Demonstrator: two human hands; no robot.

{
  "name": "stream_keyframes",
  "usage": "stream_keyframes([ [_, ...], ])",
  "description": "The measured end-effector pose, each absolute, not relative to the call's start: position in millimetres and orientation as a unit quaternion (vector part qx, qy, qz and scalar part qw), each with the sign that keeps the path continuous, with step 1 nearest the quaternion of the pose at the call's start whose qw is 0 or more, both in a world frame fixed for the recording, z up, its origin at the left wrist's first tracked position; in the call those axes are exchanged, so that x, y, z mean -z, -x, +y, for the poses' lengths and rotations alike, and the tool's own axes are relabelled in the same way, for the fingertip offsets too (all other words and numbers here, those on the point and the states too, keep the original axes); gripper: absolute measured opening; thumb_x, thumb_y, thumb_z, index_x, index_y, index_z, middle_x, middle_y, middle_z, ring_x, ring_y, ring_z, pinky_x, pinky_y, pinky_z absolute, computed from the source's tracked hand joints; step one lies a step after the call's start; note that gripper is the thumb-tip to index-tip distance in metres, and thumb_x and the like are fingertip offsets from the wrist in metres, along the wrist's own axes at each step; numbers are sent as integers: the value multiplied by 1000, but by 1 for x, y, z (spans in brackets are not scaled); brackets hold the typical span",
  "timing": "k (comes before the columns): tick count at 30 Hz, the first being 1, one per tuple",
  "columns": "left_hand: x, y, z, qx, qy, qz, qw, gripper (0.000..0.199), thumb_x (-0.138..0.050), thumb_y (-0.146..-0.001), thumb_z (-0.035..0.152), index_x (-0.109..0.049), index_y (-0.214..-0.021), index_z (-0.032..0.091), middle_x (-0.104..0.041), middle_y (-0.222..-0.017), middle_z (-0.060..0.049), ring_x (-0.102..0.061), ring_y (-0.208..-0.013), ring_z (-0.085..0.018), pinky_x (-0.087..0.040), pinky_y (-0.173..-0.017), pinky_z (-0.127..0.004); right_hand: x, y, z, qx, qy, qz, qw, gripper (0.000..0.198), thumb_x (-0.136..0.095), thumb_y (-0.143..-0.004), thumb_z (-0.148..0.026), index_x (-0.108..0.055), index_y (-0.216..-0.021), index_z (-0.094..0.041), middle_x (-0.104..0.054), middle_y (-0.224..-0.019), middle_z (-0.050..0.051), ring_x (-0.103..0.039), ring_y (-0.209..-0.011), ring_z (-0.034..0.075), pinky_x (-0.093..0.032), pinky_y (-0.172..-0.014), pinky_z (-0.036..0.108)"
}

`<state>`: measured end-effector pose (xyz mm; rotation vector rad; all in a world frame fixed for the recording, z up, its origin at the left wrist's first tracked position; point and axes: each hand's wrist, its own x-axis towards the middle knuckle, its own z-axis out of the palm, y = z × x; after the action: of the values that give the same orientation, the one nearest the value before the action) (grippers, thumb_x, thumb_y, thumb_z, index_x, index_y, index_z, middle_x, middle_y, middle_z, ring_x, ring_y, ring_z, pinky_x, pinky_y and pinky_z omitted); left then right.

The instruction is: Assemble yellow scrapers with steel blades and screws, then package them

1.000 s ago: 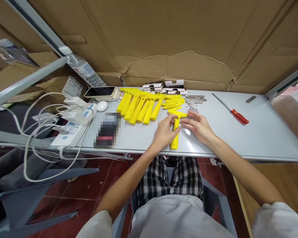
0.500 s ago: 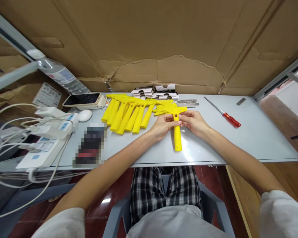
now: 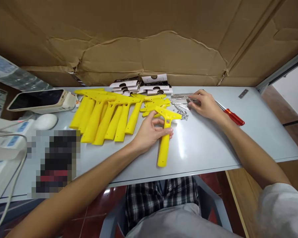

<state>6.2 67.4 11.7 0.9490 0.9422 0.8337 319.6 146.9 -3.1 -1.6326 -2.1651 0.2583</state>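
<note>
My left hand (image 3: 147, 132) is closed around the neck of a yellow plastic scraper handle (image 3: 163, 150), whose wide head points away from me and whose grip points toward me. Farther back and to the right, my right hand (image 3: 205, 105) has its thumb and fingertips at the stack of flat metal blades (image 3: 178, 100), pinching at a blade's right end. Small screws (image 3: 183, 114) lie in a heap just in front of the blades. Flat yellow pieces (image 3: 152, 105) are piled behind the held handle, partly hidden by it.
Several yellow scraper handles (image 3: 111, 120) lie in a row at the left. Folded white-and-black cards (image 3: 155, 84) stand behind. A red screwdriver (image 3: 234, 117) and a lone metal plate (image 3: 243, 94) are at the right. A phone (image 3: 37, 100), white mouse (image 3: 46, 121) and power strip (image 3: 11, 138) occupy the left.
My right hand has left the scraper handle and moved right and back to the metal blades. My left hand still holds the handle. The view has shifted closer, and the screws now show.
</note>
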Motion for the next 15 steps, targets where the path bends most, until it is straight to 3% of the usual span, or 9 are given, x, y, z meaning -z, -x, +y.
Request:
stream_keyframes([
  [3,-13,-6,67,-367,-430,423,708,78,-103,-67,26,-49,-123,22,-65,-97,5,-84,-71,-24,-72,-73,-41,8,-319,148,-76,584,-786,188,52,-54,-105,-47,-79,-141,-20,-62,-136,15,-59,-118,20,-51,-110,42],
  [9,-12,-4,69,-363,-440,410,712,73,-103,-68,27,-51,-120,23,-66,-97,4,-83,-72,-23,-71,-77,-44,13,-326,152,-75,582,-786,193,50,-56,-104,-50,-80,-137,-22,-61,-134,14,-55,-111,19,-49,-114,46],
  [15,-9,-5,71,-368,-434,405,715,66,-101,-71,22,-56,-120,22,-67,-99,2,-82,-73,-21,-72,-79,-44,14,-322,152,-93,588,-777,204,41,-59,-103,-43,-81,-127,-19,-62,-128,15,-55,-118,21,-48,-113,44],
])
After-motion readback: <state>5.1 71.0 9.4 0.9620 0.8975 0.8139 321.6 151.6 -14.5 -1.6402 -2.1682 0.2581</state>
